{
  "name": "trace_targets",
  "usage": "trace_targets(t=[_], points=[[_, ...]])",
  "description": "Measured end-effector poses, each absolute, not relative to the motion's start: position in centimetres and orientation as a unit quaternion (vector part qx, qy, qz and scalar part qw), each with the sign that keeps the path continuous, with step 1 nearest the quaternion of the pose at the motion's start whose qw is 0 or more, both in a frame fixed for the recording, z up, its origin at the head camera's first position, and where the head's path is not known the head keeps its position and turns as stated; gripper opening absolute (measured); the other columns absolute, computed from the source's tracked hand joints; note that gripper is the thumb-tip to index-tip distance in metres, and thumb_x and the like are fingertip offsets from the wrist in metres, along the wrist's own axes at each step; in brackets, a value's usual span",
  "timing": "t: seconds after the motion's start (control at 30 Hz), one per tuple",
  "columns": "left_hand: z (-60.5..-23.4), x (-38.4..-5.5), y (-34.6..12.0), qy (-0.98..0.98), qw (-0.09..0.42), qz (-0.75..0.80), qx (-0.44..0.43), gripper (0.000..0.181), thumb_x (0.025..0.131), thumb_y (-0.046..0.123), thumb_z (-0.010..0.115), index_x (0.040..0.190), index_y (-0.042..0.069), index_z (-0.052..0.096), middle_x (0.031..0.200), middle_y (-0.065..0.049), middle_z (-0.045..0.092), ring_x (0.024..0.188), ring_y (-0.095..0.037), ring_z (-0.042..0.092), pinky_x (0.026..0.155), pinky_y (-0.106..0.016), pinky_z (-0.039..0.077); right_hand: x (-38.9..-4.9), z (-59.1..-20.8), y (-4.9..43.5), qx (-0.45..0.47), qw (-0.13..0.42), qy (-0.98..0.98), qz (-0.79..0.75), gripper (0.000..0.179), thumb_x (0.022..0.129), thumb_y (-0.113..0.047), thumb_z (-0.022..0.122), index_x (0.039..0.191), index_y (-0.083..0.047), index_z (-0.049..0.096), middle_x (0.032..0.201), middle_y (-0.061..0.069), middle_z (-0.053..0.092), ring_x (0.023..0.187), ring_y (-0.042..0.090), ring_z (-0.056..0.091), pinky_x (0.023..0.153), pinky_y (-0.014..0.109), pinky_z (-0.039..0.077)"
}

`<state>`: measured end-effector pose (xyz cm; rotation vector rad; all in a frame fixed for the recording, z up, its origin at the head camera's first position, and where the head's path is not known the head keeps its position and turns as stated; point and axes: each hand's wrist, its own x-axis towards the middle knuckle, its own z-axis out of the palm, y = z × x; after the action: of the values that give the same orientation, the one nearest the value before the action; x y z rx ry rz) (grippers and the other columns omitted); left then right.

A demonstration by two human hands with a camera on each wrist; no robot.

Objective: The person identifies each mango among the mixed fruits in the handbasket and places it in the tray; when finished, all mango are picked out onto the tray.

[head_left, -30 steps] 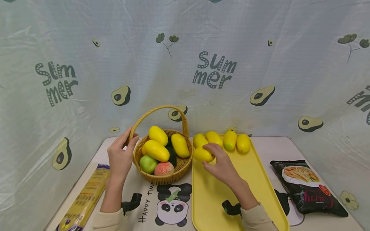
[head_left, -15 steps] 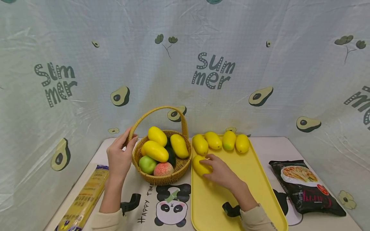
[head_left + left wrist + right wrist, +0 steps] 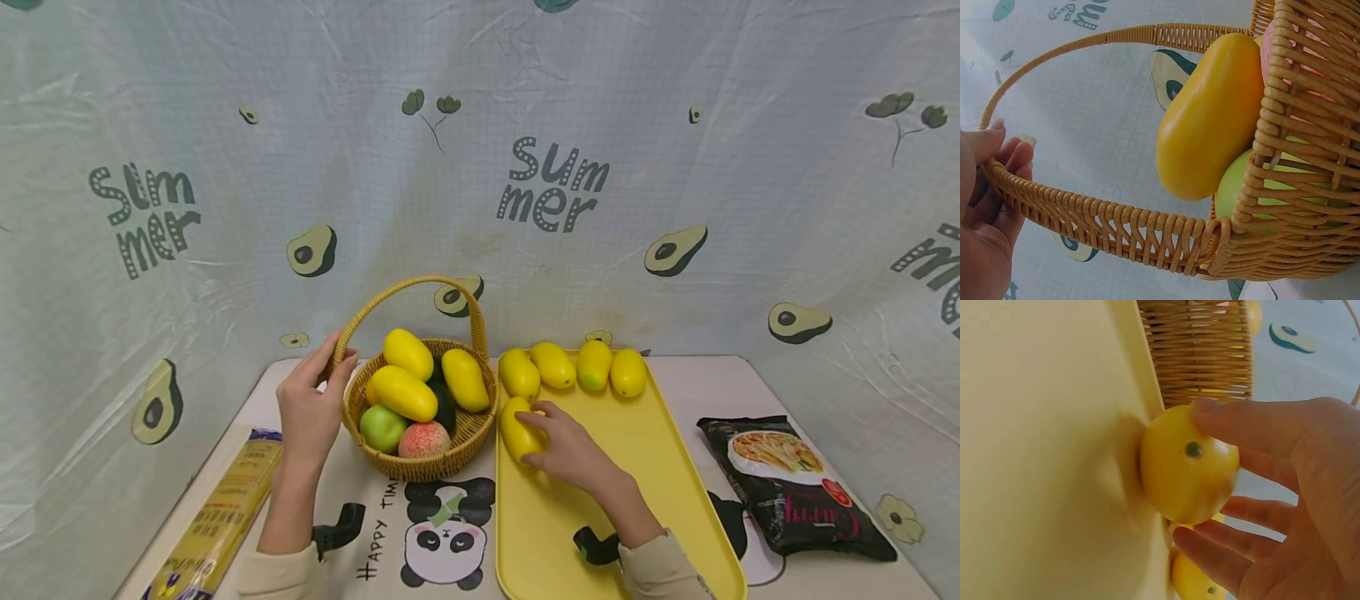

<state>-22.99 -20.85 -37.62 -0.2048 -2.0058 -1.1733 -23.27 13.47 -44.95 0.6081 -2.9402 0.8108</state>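
Note:
My left hand (image 3: pixel 311 404) grips the left side of the wicker basket's handle (image 3: pixel 1094 209), thumb and fingers curled round it. The basket (image 3: pixel 468 446) holds several yellow mangoes (image 3: pixel 405 392), a green apple (image 3: pixel 383 428), a peach (image 3: pixel 424 439) and a dark green fruit mostly hidden beneath them. With thumb and fingers, my right hand (image 3: pixel 573 450) holds another yellow mango (image 3: pixel 1179 465) down at the left edge of the yellow tray (image 3: pixel 607 533). In the right wrist view the thumb lies on this mango's near side, while the fingers reach round its far side.
Several mangoes (image 3: pixel 553 365) stand in a row along the tray's back edge. A black noodle packet (image 3: pixel 806 492) lies right of the tray, and a long yellow packet (image 3: pixel 221 517) lies at the left. A patterned sheet (image 3: pixel 420 192) hangs behind the table.
My right hand has brought its mango down and toward me, onto the tray in front of the back row, and turned it lengthwise. The left hand stays on the handle.

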Motion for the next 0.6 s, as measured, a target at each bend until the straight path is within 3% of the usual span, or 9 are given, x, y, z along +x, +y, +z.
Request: trace_targets(t=[0.4,0.6], points=[[-37.7,-22.9,-20.9,-0.792,0.389,-0.464,-0.074,0.04,0.095,0.012,0.066,0.135,0.016,0.064,0.106,-0.011,0.074,0.087,0.004,0.057,0.077,-0.002,0.045,-23.3,-44.6,13.2,0.183,0.052,-0.952,0.24,0.06,0.082,-0.037,0.08,0.137,-0.022,0.06,0.145,0.007,0.053,0.133,0.029,0.051,0.105,0.051,0.047],[-37.8,-23.0,-20.8,-0.794,0.387,-0.463,-0.075,0.041,0.095,0.014,0.066,0.136,0.016,0.063,0.106,-0.01,0.074,0.087,0.002,0.057,0.075,-0.004,0.046,-23.3,-43.7,11.5,0.199,0.086,-0.93,0.297,0.056,0.085,-0.035,0.078,0.137,-0.023,0.06,0.143,0.004,0.055,0.13,0.028,0.053,0.107,0.05,0.046]])
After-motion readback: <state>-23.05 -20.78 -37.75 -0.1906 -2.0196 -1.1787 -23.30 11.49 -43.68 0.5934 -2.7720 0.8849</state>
